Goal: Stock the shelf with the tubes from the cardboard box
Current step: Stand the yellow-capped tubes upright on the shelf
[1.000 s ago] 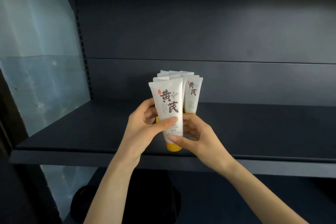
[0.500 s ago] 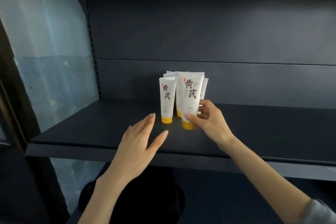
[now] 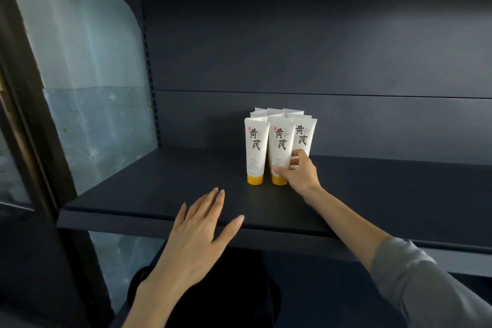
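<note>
Dark shelf (image 3: 165,192) carries a cluster of upright white tubes (image 3: 279,141), orange caps down

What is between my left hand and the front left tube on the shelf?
Only bare dark shelf lies between the left hand and the front left tube, in the head view.

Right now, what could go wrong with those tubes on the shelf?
The tubes stand close together on small yellow caps, so one bump could topple several. The right hand grips the middle front tube; a jerky release might knock the left front tube. The left hand hovers open, steadying nothing.
</note>
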Demonstrator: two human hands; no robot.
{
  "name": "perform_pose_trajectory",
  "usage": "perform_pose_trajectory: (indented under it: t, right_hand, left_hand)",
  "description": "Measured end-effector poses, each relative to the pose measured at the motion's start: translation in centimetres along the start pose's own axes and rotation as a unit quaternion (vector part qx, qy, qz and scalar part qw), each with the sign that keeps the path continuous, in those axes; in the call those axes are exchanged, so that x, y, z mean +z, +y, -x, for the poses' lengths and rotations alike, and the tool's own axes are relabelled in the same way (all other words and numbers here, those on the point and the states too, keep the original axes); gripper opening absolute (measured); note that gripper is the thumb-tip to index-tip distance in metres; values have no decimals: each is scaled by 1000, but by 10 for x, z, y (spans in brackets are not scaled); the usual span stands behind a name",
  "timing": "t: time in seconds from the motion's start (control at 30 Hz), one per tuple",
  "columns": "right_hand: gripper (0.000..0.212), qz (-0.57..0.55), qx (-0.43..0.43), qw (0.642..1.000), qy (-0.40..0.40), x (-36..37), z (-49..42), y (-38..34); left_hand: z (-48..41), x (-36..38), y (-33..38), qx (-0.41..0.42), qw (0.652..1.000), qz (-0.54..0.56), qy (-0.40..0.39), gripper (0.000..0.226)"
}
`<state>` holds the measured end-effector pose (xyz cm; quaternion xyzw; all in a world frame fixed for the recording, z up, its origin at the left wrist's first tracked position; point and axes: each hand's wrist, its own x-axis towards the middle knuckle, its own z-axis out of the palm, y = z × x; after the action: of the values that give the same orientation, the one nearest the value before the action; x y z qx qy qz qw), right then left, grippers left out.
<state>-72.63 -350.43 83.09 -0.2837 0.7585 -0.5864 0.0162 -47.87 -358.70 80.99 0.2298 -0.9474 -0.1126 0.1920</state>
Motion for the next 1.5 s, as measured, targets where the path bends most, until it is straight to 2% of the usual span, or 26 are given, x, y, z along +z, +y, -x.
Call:
perform_pose_trajectory:
  t: [0.27,0.43,0.6,0.67,0.77,0.87,1.03,1.2,1.3,1.5]
  right_hand:
    - [43,26,0,1000,3,4,-1,4]
    - [50,40,15,999,-5,-3,1,3]
    - [45,88,-14,996,8,-29,14,-4]
    - [46,176,-46,983,13,-43,25,-9]
    - [56,345,-89,934,-1,-62,51,-15]
    - [68,439,-116,891,5,-78,82,-16]
    - [80,544,-65,837,12,-107,134,-13]
    - [92,575,2,818,22,-140,185,2]
    - [91,572,27,818,51,-163,212,12]
    - [89,562,74,819,87,-210,258,32]
  left_hand:
    - [-2,0,-6,-4,1000,-5,-4,91]
    - [-4,2,-6,11,1000,-4,-9,90]
    - [-9,1,-6,24,1000,-16,-12,92]
    - [-11,1,-7,29,999,-25,-11,92]
    - [-14,0,-8,35,999,-40,-6,90]
    - [-17,-1,-10,39,998,-54,-8,91]
    - [-17,1,-4,63,996,-70,3,92]
    - [-7,11,13,91,993,-70,5,88]
    - [2,16,26,107,992,-73,5,85]
    - [25,26,59,126,989,-80,4,94]
